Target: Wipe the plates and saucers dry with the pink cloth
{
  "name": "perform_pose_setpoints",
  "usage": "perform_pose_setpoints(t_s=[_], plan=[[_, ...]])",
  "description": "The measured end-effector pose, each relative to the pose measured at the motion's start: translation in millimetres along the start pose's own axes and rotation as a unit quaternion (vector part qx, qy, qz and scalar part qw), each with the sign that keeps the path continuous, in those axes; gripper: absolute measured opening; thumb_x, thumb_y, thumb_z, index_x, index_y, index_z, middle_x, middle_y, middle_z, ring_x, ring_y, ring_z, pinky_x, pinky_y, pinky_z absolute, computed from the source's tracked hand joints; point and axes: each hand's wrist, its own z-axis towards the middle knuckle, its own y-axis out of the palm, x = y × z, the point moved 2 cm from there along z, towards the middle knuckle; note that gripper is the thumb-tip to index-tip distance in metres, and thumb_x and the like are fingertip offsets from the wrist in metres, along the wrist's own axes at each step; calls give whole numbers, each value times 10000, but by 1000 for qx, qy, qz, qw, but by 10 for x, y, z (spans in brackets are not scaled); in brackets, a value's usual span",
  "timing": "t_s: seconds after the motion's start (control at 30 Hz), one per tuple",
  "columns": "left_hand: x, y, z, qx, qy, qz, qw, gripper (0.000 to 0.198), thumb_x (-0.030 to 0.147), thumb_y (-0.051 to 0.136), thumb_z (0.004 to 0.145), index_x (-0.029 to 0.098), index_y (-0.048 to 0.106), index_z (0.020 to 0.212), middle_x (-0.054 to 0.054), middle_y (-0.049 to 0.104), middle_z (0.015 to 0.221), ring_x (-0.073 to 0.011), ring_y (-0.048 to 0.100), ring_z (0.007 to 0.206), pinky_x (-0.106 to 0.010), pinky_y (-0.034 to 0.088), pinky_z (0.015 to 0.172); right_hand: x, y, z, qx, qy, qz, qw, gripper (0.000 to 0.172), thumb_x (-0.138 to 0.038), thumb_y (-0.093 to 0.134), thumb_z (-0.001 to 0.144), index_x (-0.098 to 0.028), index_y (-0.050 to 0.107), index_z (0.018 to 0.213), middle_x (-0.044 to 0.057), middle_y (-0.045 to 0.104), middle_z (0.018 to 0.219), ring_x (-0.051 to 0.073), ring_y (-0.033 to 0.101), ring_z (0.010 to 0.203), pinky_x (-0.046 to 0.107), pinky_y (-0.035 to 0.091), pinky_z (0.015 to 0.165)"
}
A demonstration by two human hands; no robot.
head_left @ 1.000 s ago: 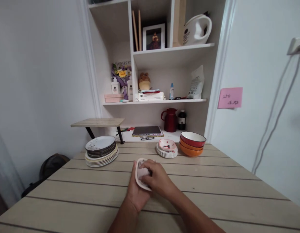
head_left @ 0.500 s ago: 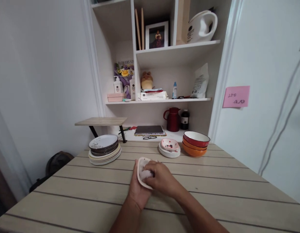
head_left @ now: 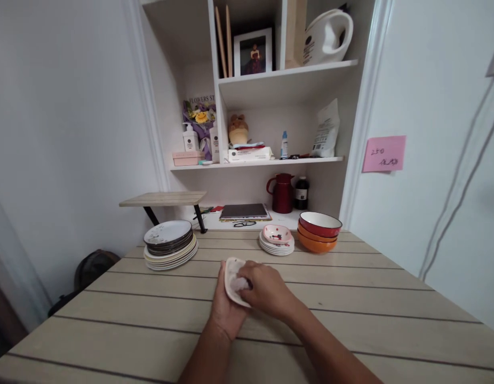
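Holding a small pale bowl [head_left: 232, 271] in the left hand [head_left: 226, 313], clasped from below and from the left side. Tilted, with opening turned towards the right hand [head_left: 267, 288], over the near middle of the wooden surface [head_left: 143, 336]. Hard to tell whether raised or resting there. Reaching into the bowl with the right hand, bunched tight around a pale wad [head_left: 239, 284]. Too blurred to tell the wad's material.

Stacked on the left of the surface: plates [head_left: 170, 257], with dark-edged ones on top of lighter ones. Stacked beyond the right hand: white saucers [head_left: 277, 249] under a small pink bowl [head_left: 278, 234] with a printed pattern. Piled just to the right: orange bowls [head_left: 317, 244] under a red bowl [head_left: 319, 225] with white lining. Set farther back, on the white ledge: a flat dark laptop [head_left: 244, 211], with glasses [head_left: 244, 224] lying in front, then a red jug [head_left: 283, 194] and a dark bottle [head_left: 301, 194] side by side. Standing behind the plates, far left: a low wooden stand [head_left: 162, 199] on black legs. Stuck to the right wall: a pink note [head_left: 384, 153].
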Motion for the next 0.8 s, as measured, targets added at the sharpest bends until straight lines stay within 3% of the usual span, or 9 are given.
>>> perform_pose_setpoints(t_s=[0.13,0.27,0.33,0.43,0.57,0.67,0.8], plan=[[-11,-20,13,4,-30,-23,999,321,437,573,865,154,700,947,-53,732,954,-188,672,917,-307,487,885,-18,72,28,40,-51,144,987,138,-185,624,727,-215,664,855,4,659,894,160,599,849,239,373,717],[-89,-34,43,-4,-85,-10,996,314,445,571,864,179,700,969,-54,734,976,-208,671,930,-353,481,896,68,81,61,136,39,104,984,125,-223,599,781,-220,645,897,23,642,952,180,594,893,261,368,724],[-109,-35,51,-6,-86,2,996,327,451,562,868,175,700,974,-66,735,980,-218,672,926,-371,484,886,108,63,63,129,87,45,987,136,-273,579,807,-235,638,923,31,635,997,185,601,863,271,347,669],[-92,-33,45,5,-62,7,998,335,457,562,866,163,703,941,-64,738,930,-205,678,877,-349,496,850,116,34,49,60,111,-27,992,160,-298,558,808,-245,641,935,43,634,999,183,607,786,276,303,599],[-8,-17,19,6,-12,-4,1000,321,431,567,868,144,702,920,-52,733,896,-180,676,846,-307,499,844,26,-17,-2,-3,33,-31,999,146,-246,587,753,-226,646,886,42,646,962,186,604,789,275,312,621],[30,-17,18,-8,0,-11,1000,368,439,554,873,113,693,972,-86,722,997,-200,663,952,-312,480,914,-51,-27,-27,-15,-57,71,996,123,-196,607,717,-216,635,835,19,647,929,185,588,862,268,351,710],[-26,-37,49,-30,-44,-24,998,321,417,556,875,147,692,980,-60,721,1012,-183,660,964,-298,466,936,-40,30,1,50,-84,223,970,321,-103,563,695,-222,601,991,16,633,1036,173,561,956,254,374,796]])
